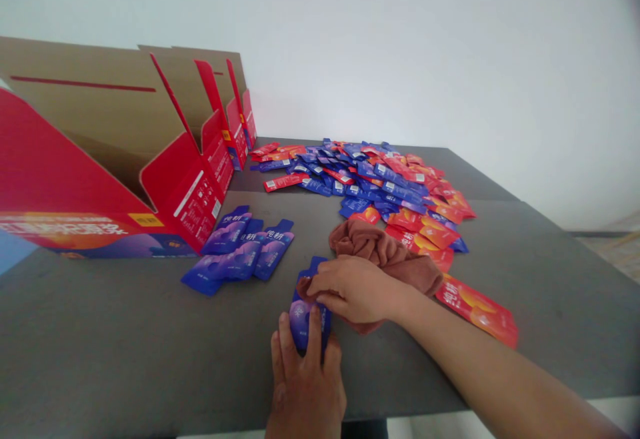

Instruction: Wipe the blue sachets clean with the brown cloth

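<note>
A blue pouch (pixel 301 322) with a purple print lies flat on the grey table near its front edge. My left hand (pixel 309 375) presses on the lower part of this pouch with fingers spread. Bunched in my right hand (pixel 357 285) is a brown cloth (pixel 370 245); a fold of it touches the upper part of the pouch. Most of the cloth trails behind the hand, toward the right. Left of my hands, several blue pouches (pixel 245 252) overlap in a small group beside a carton.
Open red cartons (pixel 195 192) stand in a row at the left. A large heap of blue and red pouches (pixel 370 172) covers the back middle of the table (pixel 150 332). One red pouch (pixel 480 309) lies right of the cloth, partly behind my right forearm. A white wall rises behind.
</note>
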Action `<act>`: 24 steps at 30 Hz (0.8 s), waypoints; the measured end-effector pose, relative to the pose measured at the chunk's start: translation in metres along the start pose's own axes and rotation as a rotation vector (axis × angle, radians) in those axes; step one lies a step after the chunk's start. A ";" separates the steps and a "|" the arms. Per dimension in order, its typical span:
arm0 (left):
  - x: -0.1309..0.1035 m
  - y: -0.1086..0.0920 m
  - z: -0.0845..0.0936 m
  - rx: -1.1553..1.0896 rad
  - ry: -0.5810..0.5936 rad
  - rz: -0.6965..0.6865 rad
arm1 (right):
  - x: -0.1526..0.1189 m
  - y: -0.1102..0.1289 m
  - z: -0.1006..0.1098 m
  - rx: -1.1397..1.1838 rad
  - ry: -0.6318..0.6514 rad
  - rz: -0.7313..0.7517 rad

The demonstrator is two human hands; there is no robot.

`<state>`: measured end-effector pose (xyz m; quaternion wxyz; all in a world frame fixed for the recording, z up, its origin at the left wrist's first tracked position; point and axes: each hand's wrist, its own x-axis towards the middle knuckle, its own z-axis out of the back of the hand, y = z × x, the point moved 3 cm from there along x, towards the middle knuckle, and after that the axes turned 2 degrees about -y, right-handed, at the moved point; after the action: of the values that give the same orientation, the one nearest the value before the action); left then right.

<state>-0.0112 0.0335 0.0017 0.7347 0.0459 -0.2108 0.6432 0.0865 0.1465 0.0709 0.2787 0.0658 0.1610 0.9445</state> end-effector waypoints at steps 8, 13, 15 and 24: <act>0.000 0.000 -0.002 0.001 0.001 0.012 | 0.000 0.006 -0.003 -0.004 -0.001 0.039; -0.001 0.001 -0.002 0.020 -0.005 -0.027 | 0.001 -0.005 -0.003 -0.057 -0.035 -0.104; -0.002 0.001 -0.002 0.025 -0.007 -0.045 | 0.002 -0.009 -0.002 -0.075 -0.044 -0.147; 0.001 -0.001 0.003 0.005 -0.006 -0.004 | 0.000 -0.007 0.000 -0.022 -0.011 -0.065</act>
<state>-0.0105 0.0335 0.0048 0.7354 0.0499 -0.2112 0.6420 0.0899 0.1515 0.0686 0.3109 0.0626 0.1513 0.9362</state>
